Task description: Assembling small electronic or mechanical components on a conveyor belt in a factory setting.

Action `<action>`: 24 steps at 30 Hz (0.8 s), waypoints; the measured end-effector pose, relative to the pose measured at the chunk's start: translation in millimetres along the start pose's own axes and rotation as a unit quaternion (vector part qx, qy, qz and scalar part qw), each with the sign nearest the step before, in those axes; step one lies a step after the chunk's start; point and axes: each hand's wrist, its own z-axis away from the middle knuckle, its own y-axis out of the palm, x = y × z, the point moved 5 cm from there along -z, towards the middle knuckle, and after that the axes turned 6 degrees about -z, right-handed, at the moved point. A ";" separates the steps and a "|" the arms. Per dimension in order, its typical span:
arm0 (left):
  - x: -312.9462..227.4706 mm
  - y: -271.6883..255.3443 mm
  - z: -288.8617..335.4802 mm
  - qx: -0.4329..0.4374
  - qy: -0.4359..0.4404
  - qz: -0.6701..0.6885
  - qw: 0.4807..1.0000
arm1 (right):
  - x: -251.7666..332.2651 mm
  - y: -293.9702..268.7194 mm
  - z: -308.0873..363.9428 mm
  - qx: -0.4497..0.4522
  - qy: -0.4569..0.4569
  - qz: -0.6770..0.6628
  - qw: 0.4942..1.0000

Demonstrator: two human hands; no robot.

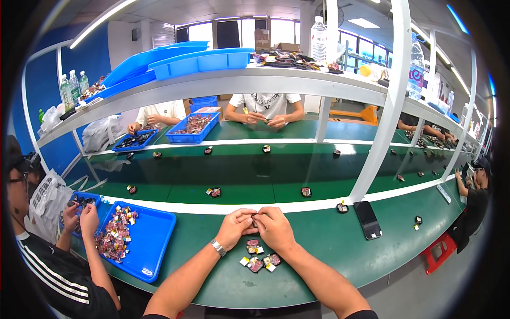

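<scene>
My left hand (234, 229), with a metal-banded watch (218, 248) at the wrist, and my right hand (275, 229) meet at the near edge of the white rail. Fingers of both are closed around a small dark electronic module (255, 221), mostly hidden by the fingertips. Just below them, on the green bench (313, 250), lies a little group of similar modules (256, 263), black-edged with reddish boards and white-and-yellow tabs. One module (254, 246) of the group sits closest to my hands.
Left stands a blue tray (164, 234) of loose modules, beside a co-worker's hands (79, 218). A smartphone (367, 220) and single modules (342, 207) lie right. Beyond the white rail (255, 208), spaced modules (306, 192) rest on a dark green belt (249, 173). A slanted white post (383, 117) rises right.
</scene>
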 end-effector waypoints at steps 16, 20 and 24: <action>5.5 -3.7 -1.6 -0.006 0.003 0.036 0.999 | 4.7 2.9 -1.0 0.033 -0.015 0.065 0.997; 1.1 0.2 -0.2 -0.019 0.005 0.030 0.999 | 6.7 3.3 -1.1 0.044 -0.065 0.104 0.992; 1.0 -0.6 -0.2 -0.023 0.000 0.025 0.999 | 6.9 3.5 -0.3 0.040 -0.069 0.111 0.991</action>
